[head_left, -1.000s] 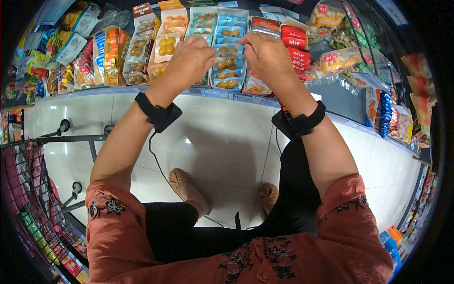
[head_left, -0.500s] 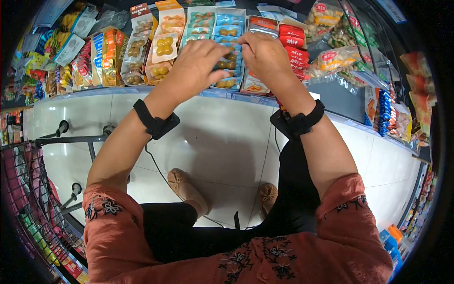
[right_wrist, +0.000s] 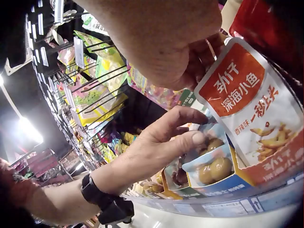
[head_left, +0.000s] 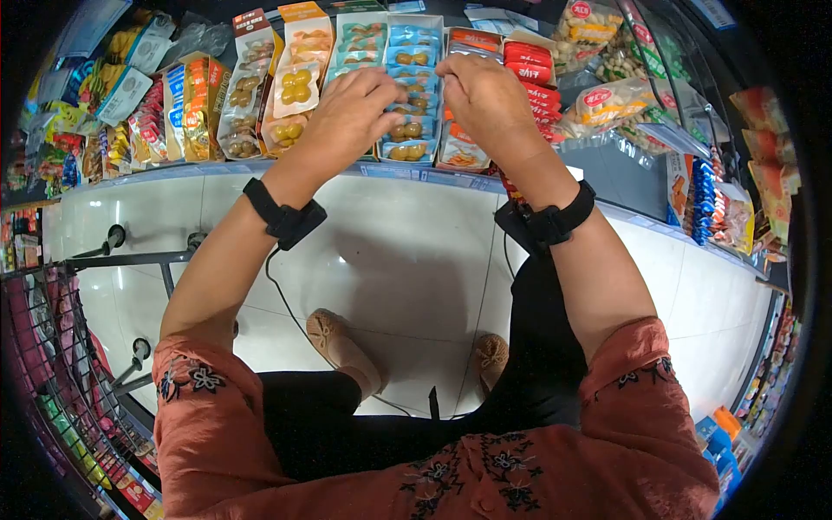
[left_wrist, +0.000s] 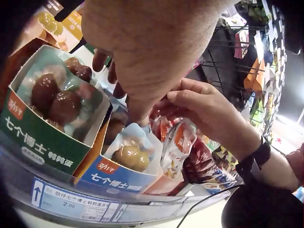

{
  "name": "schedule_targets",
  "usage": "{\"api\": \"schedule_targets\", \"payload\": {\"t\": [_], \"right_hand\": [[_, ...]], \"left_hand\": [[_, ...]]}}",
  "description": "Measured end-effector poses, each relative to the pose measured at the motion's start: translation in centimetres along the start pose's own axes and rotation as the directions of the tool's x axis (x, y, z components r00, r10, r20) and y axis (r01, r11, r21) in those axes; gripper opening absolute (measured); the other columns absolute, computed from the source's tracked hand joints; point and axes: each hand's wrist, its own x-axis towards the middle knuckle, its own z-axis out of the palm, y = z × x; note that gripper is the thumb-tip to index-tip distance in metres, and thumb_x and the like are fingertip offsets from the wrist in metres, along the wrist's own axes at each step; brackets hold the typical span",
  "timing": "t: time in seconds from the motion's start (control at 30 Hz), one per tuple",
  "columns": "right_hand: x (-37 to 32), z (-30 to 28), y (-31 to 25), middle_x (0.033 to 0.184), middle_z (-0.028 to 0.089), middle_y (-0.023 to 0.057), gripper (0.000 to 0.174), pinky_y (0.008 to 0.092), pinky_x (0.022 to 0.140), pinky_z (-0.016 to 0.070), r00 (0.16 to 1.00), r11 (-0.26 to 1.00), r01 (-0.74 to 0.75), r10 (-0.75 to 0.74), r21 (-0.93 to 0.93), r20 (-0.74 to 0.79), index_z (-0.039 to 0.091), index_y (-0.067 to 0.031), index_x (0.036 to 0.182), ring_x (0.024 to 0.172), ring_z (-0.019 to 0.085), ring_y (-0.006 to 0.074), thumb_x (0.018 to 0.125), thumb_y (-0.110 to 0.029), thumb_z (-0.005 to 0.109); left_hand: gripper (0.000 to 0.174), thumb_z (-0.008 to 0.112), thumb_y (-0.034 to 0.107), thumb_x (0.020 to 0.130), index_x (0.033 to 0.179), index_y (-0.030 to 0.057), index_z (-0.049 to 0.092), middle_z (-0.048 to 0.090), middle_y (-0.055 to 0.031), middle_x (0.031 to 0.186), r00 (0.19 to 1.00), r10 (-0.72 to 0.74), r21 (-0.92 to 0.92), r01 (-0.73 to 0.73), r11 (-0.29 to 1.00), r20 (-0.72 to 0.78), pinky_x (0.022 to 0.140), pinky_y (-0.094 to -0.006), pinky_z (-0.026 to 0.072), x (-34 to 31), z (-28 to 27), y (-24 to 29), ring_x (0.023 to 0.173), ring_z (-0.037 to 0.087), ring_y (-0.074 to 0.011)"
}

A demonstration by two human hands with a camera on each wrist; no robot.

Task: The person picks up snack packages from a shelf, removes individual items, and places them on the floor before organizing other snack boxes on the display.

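In the head view, my left hand [head_left: 354, 114] reaches over the green box [head_left: 361, 39] to the blue box of wrapped quail-egg packets [head_left: 411, 132]. The right wrist view shows its thumb and forefinger bent apart, fingertips right at the blue packets [right_wrist: 213, 170]. My right hand [head_left: 490, 100] is at the right rim of the blue box, fingers curled down beside the small-fish snack packet [right_wrist: 259, 95]. In the left wrist view its thumb [left_wrist: 183, 97] lies close to the forefinger; I cannot tell whether it grips anything, since the fingertips are hidden.
Boxes of tan eggs [head_left: 295, 87] and red packets [head_left: 529, 65] flank the hands on the shelf. Clear bags of snacks [head_left: 607, 104] lie to the right. A price-tag strip [left_wrist: 71, 199] runs along the front edge; a wire cart [head_left: 65, 347] stands at the left.
My left hand opened its thumb and fingers wider over the blue box, then drew them nearer together at its packets. The right hand has stayed nearly in place. The view has shifted slightly.
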Motion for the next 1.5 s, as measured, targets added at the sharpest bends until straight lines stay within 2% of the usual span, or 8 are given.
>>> {"api": "schedule_targets", "payload": {"t": [0.13, 0.23, 0.33, 0.43, 0.67, 0.87, 1.17, 1.5], "right_hand": [[0.1, -0.1, 0.1, 0.099, 0.073, 0.0180, 0.017, 0.0466, 0.084, 0.0541, 1.000, 1.000, -0.002, 0.002, 0.002, -0.003, 0.070, -0.0017, 0.104, 0.094, 0.068, 0.0393, 0.095, -0.011, 0.060], [0.2, 0.3, 0.0, 0.099, 0.074, 0.0165, 0.017, 0.0491, 0.090, 0.0515, 1.000, 1.000, -0.024, 0.024, -0.005, -0.012, 0.072, -0.0059, 0.099, 0.096, 0.069, 0.0360, 0.090, -0.014, 0.061], [0.2, 0.5, -0.1, 0.098, 0.074, 0.0166, 0.015, 0.0489, 0.088, 0.0517, 0.999, 1.000, -0.029, 0.029, 0.010, -0.027, 0.072, -0.0058, 0.098, 0.096, 0.069, 0.0355, 0.090, -0.012, 0.061], [0.1, 0.5, -0.1, 0.096, 0.074, 0.0165, 0.014, 0.0494, 0.085, 0.0514, 0.999, 1.000, 0.011, -0.010, 0.021, -0.046, 0.071, -0.0050, 0.098, 0.094, 0.069, 0.0353, 0.089, -0.010, 0.061], [-0.1, 0.2, 0.4, 0.093, 0.074, 0.0152, 0.012, 0.0490, 0.081, 0.0500, 0.995, 0.999, 0.038, -0.037, 0.010, -0.089, 0.070, -0.0064, 0.097, 0.091, 0.069, 0.0359, 0.089, -0.009, 0.061], [-0.2, -0.1, 0.0, 0.094, 0.074, 0.0139, 0.013, 0.0479, 0.083, 0.0500, 0.998, 1.000, 0.014, -0.015, -0.024, -0.064, 0.070, -0.0071, 0.098, 0.093, 0.069, 0.0341, 0.089, -0.010, 0.062], [-0.5, -1.3, 0.0, 0.096, 0.074, 0.0147, 0.013, 0.0477, 0.084, 0.0502, 0.999, 1.000, 0.002, -0.002, -0.004, -0.033, 0.070, -0.0063, 0.099, 0.095, 0.068, 0.0348, 0.089, -0.010, 0.062], [-0.6, -1.4, 0.2, 0.096, 0.073, 0.0151, 0.012, 0.0482, 0.083, 0.0498, 0.999, 1.000, 0.006, -0.006, -0.012, -0.047, 0.069, -0.0056, 0.099, 0.095, 0.068, 0.0357, 0.090, -0.010, 0.062]], "left_hand": [[0.025, 0.077, 0.022, 0.087, 0.107, 0.0106, 0.067, 0.061, -0.0091, 0.123, 0.990, 0.135, -0.030, -0.134, 0.990, 0.038, 0.105, -0.0465, 0.0424, -0.7, -0.2, 1.1, 0.128, 0.053, -0.0332], [0.025, 0.078, 0.019, 0.085, 0.106, 0.0107, 0.067, 0.060, -0.0091, 0.123, 0.992, 0.127, 0.069, -0.128, 0.989, 0.017, 0.105, -0.0463, 0.0415, -1.1, 0.9, 0.9, 0.127, 0.053, -0.0323], [0.030, 0.079, 0.018, 0.084, 0.109, 0.0102, 0.065, 0.060, -0.0101, 0.123, 0.999, -0.037, 0.120, 0.037, 0.992, -0.005, 0.107, -0.0462, 0.0402, -1.1, 1.1, 1.2, 0.128, 0.053, -0.0323], [0.040, 0.080, 0.016, 0.083, 0.119, 0.0093, 0.063, 0.059, -0.0120, 0.127, 0.994, -0.100, 0.135, 0.092, 0.987, 0.051, 0.110, -0.0465, 0.0386, -1.2, 1.1, 1.7, 0.132, 0.051, -0.0333], [0.058, 0.070, 0.026, 0.093, 0.145, 0.0080, 0.052, 0.054, -0.0131, 0.146, 0.995, 0.065, 0.256, -0.084, 0.963, 0.081, 0.119, -0.0506, 0.0300, -1.1, 1.2, 1.8, 0.142, 0.044, -0.0320], [0.057, 0.066, 0.034, 0.096, 0.144, 0.0055, 0.052, 0.054, -0.0140, 0.146, 0.992, -0.014, 0.326, -0.028, 0.945, 0.125, 0.120, -0.0525, 0.0281, 0.2, 0.8, 2.7, 0.143, 0.043, -0.0325], [0.058, 0.063, 0.041, 0.098, 0.142, 0.0037, 0.054, 0.054, -0.0161, 0.146, 1.000, 0.002, 0.252, -0.003, 0.968, 0.005, 0.117, -0.0526, 0.0319, 1.6, 2.9, 0.6, 0.141, 0.045, -0.0329], [0.049, 0.062, 0.039, 0.099, 0.134, 0.0055, 0.061, 0.062, -0.0138, 0.133, 1.000, -0.021, 0.208, 0.025, 0.978, -0.022, 0.104, -0.0455, 0.0406, 3.4, 2.3, 0.3, 0.120, 0.058, -0.0331]]}}
